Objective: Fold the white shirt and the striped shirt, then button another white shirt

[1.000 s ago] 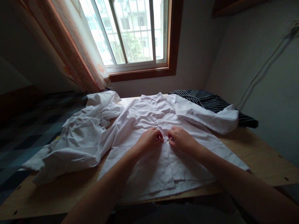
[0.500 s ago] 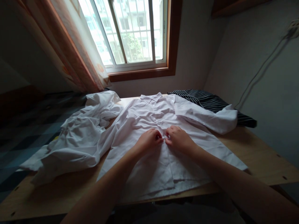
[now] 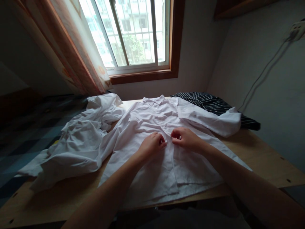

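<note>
A white button-up shirt [image 3: 147, 171] lies spread front side up on the wooden table, its collar toward the window. My left hand [image 3: 154, 143] pinches the shirt's front edge near the middle. Just to the right, my right hand [image 3: 182, 137] has its fingers curled together on the other side of the front opening, holding the shirt fabric. A small gap separates the two hands. Buttons show on the placket below the collar.
Crumpled white cloth [image 3: 81, 136] lies at the left of the wooden table [image 3: 264, 156]. A black striped garment [image 3: 214, 103] rests at the back right, partly under a sleeve. Beyond the table's left side is a checkered surface [image 3: 26, 133]. A window [image 3: 135, 35] is behind.
My right hand has shifted slightly right and up, widening the gap to my left hand. My left hand stays nearly in place.
</note>
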Tool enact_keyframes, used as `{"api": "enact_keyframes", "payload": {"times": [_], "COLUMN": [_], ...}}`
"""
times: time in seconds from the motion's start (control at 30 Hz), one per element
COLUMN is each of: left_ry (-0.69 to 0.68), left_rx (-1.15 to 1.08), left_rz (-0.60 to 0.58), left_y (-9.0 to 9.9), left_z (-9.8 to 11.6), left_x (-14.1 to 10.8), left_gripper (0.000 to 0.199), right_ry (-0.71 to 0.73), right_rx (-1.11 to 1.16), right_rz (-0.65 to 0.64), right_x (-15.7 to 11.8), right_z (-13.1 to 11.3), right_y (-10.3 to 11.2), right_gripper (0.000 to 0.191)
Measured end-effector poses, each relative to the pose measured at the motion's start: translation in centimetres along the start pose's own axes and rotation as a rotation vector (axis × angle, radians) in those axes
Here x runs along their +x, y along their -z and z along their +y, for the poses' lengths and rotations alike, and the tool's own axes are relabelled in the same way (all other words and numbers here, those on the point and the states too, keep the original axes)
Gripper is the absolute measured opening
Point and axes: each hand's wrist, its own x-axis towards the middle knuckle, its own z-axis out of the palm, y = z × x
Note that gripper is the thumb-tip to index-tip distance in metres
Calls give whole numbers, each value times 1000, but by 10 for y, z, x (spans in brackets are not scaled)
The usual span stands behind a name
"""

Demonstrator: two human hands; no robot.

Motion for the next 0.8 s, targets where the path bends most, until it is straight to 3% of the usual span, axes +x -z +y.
{"api": "enact_keyframes", "payload": {"times": [0.17,0.37,0.57,0.8], "left_ry": [-8,-21,35,184], "left_rx": [6,-82,-351,-641], "left_rz": [-2,5,-81,-202], "left_y": [1,1,7,17], "left_z": [0,-4,-8,0], "left_x": [0,0,0,-6], "left_gripper": [10,10,19,19], "right_ry": [-46,-80,-111,-182], "right_rx": [227,232,297,511], "right_rz": [-128,-166,-159,-176], "right_x": [-1,-1,-1,-2], "right_z": [0,2,4,3], "right_y": [-4,-9,-7,-3], "right_gripper": [10,12,14,14]}}
